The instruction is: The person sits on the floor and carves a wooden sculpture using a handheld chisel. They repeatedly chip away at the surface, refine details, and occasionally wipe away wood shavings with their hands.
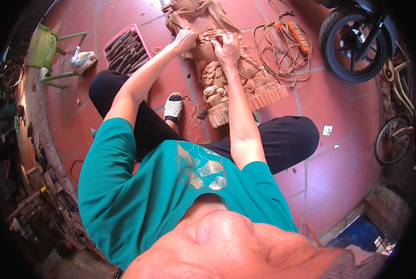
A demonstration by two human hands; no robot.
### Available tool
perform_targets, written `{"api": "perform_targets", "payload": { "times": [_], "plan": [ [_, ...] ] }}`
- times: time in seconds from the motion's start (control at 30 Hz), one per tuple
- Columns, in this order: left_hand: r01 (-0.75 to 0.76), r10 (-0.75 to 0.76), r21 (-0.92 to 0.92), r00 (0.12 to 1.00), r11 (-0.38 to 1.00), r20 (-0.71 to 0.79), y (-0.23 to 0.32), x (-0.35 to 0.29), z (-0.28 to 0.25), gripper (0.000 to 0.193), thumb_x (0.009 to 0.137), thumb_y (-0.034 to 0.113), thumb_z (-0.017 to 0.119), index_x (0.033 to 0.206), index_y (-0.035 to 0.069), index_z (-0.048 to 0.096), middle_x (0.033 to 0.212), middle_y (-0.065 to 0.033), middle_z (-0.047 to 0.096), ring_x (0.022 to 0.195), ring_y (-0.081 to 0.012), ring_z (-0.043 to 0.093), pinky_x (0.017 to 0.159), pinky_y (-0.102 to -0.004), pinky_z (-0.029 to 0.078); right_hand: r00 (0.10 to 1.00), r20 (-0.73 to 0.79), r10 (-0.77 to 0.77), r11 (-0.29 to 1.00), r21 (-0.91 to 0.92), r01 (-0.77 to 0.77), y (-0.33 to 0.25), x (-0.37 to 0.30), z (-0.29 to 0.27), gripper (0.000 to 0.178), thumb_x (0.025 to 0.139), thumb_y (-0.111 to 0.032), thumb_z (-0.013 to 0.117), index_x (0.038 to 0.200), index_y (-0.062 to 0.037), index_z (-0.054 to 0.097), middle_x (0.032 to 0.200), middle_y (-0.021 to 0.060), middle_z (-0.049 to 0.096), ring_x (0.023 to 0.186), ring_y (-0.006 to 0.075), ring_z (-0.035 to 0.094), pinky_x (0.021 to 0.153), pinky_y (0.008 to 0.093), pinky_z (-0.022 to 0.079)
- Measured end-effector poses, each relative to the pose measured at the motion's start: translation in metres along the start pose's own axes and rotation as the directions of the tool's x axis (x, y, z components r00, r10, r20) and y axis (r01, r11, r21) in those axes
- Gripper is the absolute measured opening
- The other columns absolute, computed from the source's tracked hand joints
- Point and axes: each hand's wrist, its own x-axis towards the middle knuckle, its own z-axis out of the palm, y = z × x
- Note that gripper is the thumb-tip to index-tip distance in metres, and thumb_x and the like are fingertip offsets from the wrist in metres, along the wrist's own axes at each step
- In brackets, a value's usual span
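Note:
A large carved wooden statue (208, 74) lies on the floor in front of me, its stepped base toward my knees. Coin-like discs and rounded shapes are cut into its surface. On the left side of its middle part rests my left hand (185, 40), fingers curled against the wood. My right hand (227, 49) is bent over the same carved area a little to the right, thumb and fingers drawn together. Both hands touch the carving close to each other. Whatever sits between the fingers is too small or too hidden to make out.
Left of the statue, a pink tray (147, 48) holds many dark carving tools (124, 52). A plastic bag (82, 60) lies by a green chair (41, 46). To the right are a coiled cable (274, 60) with an orange power strip (299, 38) and a motorbike wheel (354, 44). Wood shavings (196, 123) litter the tiles.

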Motion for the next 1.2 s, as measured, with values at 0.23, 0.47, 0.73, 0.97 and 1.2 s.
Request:
{"api": "perform_targets", "payload": {
  "times": [0.23,0.47,0.73,0.97,1.2],
  "plan": [
    [0.242,-0.175,-0.196,0.936,0.951,0.307,0.008,-0.002,-0.034,0.019,0.071,0.004,0.059,0.082,0.005,0.074,0.082,-0.0198,0.07,0.083,-0.035,0.069,0.073,-0.0438,0.054,0.999,0.011,0.049,0.999,0.008,-0.049,0.007,-0.003,0.001,0.024,0.076,-0.024,0.078,0.092,-0.0086,0.07,0.09,0.0098,0.063,0.093,0.0284,0.059,0.084,0.0403,0.048],
    [0.11,-0.139,-0.186,0.979,0.976,-0.15,-0.004,-0.008,-0.013,0.017,0.077,0.006,0.058,0.085,0.004,0.073,0.078,-0.023,0.068,0.079,-0.0392,0.069,0.072,-0.0458,0.055,1.0,-0.007,0.009,1.0,-0.013,-0.009,0.004,-0.002,0.001,0.024,0.077,-0.025,0.078,0.092,-0.0087,0.071,0.088,0.01,0.064,0.091,0.0275,0.06,0.082,0.0398,0.048],
    [0.156,-0.142,-0.184,0.986,0.97,0.088,-0.002,-0.018,0.005,0.015,0.075,0.008,0.06,0.08,0.003,0.072,0.076,-0.0212,0.068,0.076,-0.0378,0.067,0.071,-0.0455,0.053,1.0,0.008,0.017,1.0,0.01,-0.017,0.002,-0.001,0.003,0.023,0.077,-0.025,0.078,0.092,-0.0089,0.071,0.089,0.01,0.064,0.091,0.0278,0.06,0.082,0.04,0.048],
    [0.133,0.044,-0.289,0.845,0.948,0.533,0.001,-0.021,-0.049,0.017,0.077,0.011,0.064,0.089,0.004,0.075,0.082,-0.0162,0.071,0.082,-0.0328,0.07,0.076,-0.0404,0.054,0.999,-0.032,-0.044,0.999,-0.017,0.044,0.011,-0.003,0.004,0.024,0.076,-0.024,0.078,0.092,-0.0091,0.071,0.089,0.0103,0.063,0.091,0.0278,0.059,0.082,0.0405,0.048],
    [0.267,-0.245,-0.234,0.962,0.935,0.118,-0.003,-0.022,-0.026,0.019,0.082,0.014,0.065,0.097,0.006,0.074,0.09,-0.0147,0.073,0.088,-0.0327,0.069,0.08,-0.0413,0.054,1.0,0.007,-0.013,1.0,-0.012,0.014,0.004,-0.001,0.003,0.024,0.077,-0.025,0.078,0.092,-0.0085,0.071,0.089,0.0101,0.062,0.09,0.028,0.059,0.081,0.0403,0.048]
  ]
}}
